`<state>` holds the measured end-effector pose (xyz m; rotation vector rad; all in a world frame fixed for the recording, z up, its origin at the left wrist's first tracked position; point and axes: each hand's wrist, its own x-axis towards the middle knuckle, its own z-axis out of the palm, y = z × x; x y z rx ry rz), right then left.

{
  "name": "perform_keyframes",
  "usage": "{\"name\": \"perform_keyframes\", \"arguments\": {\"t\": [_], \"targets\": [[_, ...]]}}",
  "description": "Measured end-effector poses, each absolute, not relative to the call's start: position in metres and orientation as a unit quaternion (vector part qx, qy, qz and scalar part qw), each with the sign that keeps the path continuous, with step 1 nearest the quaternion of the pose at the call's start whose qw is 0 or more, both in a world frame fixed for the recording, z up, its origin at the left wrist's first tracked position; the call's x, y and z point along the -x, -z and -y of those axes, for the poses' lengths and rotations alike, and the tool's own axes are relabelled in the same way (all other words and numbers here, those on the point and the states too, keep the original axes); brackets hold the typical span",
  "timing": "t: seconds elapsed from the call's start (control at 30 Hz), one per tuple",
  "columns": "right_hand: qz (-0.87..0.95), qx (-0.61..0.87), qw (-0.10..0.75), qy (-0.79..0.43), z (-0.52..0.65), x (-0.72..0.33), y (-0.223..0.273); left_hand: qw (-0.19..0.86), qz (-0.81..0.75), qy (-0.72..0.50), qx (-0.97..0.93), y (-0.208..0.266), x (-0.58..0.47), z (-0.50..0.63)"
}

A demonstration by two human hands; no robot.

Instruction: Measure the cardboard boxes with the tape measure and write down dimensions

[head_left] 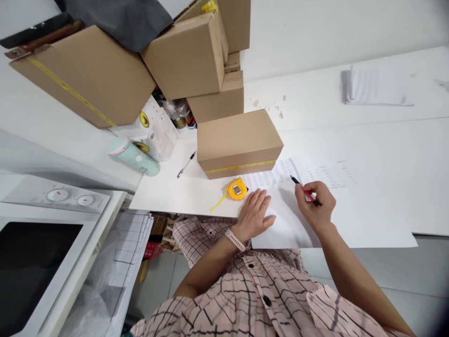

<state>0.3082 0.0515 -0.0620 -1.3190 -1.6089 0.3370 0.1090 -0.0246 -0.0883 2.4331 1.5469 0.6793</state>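
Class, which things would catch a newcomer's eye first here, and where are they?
The bright yellow tape measure probably stands out first, near the front edge of the desk, before a cardboard box. To its right, the right hand holds a red-and-black pen over paper sheets.

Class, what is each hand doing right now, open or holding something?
Left hand: open, palm down on the paper, nothing visibly held.
Right hand: closed around a red-and-black pen.

Dark-checked pink shirt point(213, 311), black buttons point(267, 300); pale pink wristband point(235, 240), apparently perforated.
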Motion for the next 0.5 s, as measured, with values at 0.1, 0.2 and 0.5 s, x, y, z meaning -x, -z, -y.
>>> {"name": "perform_keyframes", "arguments": {"t": [0.1,0.2,0.5], "targets": [[0.52,0.53,0.558,-0.371,-0.053,-0.292,0.051,0.121,-0.534,-0.201,-0.813,0.085,-0.108,0.023],[0.462,0.445,0.497,-0.585,-0.063,-0.273,0.052,0.134,-0.543,-0.207,-0.803,0.083,-0.108,0.023],[0.575,0.491,0.429,-0.494,-0.072,-0.245,0.077,0.135,-0.55,-0.24,-0.788,0.082,-0.109,0.022]]}}
